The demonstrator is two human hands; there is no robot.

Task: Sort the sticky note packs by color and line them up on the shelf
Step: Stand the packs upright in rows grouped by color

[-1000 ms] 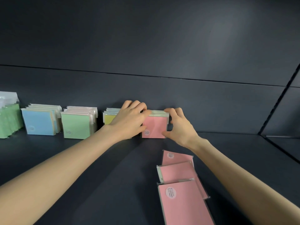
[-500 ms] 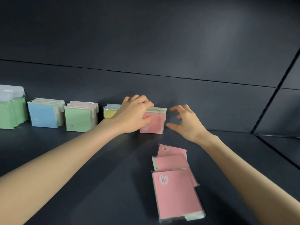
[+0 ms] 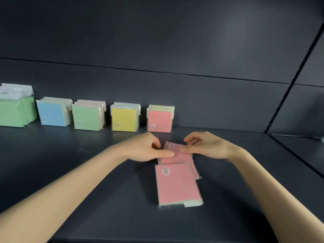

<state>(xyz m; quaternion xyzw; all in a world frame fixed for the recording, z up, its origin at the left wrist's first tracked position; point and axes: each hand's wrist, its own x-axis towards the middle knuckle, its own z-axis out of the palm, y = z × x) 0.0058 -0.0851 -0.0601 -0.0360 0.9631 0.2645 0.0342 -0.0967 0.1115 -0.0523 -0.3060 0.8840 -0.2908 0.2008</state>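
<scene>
- Far left, cut by the frame edge: a group of tall green packs in clear wrap with white header tops (image 3: pixel 14 110), standing upright on the dark grey shelf (image 3: pixel 70 172); count not readable.
- Next, a standing row of pale blue square sticky note packs (image 3: pixel 52 114), several deep, exact number unclear.
- Then a standing row of light green square sticky note packs (image 3: pixel 86 116), several deep.
- Then a standing row of yellow square sticky note packs (image 3: pixel 124 119), several deep.
- Last in line, a standing row of pink square sticky note packs (image 3: pixel 159 120), about four edges visible; five colour groups in all along the back wall, set apart by small gaps.
- Left hand (image 3: pixel 145 149) reaching in from lower left, forearm bare, palm down, thumb and fingers pinching the left edge of the farthest flat pink pack (image 3: pixel 171 146); grip closing on that pack.
- Three wrapped pink packs lying flat mid-shelf, overlapping in a column: the farthest, a middle flat pink pack (image 3: pixel 177 159), and the nearest flat pink pack with a round white label (image 3: pixel 178 185).
- Right hand (image 3: pixel 208 146) reaching in from lower right, forearm bare, fingers curled over the right edge of the same farthest pack, thumb tip pressed on top; grip grasping it.
</scene>
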